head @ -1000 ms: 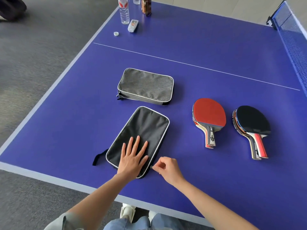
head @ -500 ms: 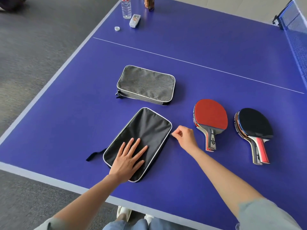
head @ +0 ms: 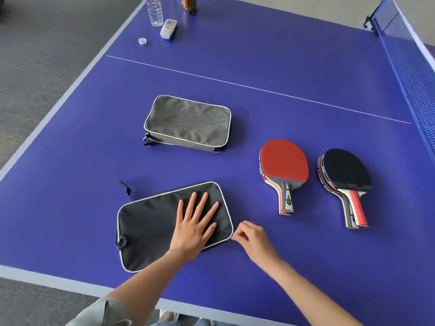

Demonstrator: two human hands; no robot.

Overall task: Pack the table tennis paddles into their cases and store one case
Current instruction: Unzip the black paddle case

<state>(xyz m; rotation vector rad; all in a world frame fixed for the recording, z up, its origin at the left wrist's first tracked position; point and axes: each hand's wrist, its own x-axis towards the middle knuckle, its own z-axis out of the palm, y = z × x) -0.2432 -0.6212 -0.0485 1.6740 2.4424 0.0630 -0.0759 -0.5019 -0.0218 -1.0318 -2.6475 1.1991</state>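
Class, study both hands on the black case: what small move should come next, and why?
Probably draw the zipper further along the black case. The left hand lies flat on top, pinning it, and the right hand pinches at its near right corner, where the pull seems to sit. Both paddle stacks still lie outside.

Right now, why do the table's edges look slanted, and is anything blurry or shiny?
Head view: the wide lens splays the table edges and the net outward; the floor at the left looks smeared; the cases, paddles and both hands look sharp; soft shadows sit beside the gray case and paddles; no strong glare.
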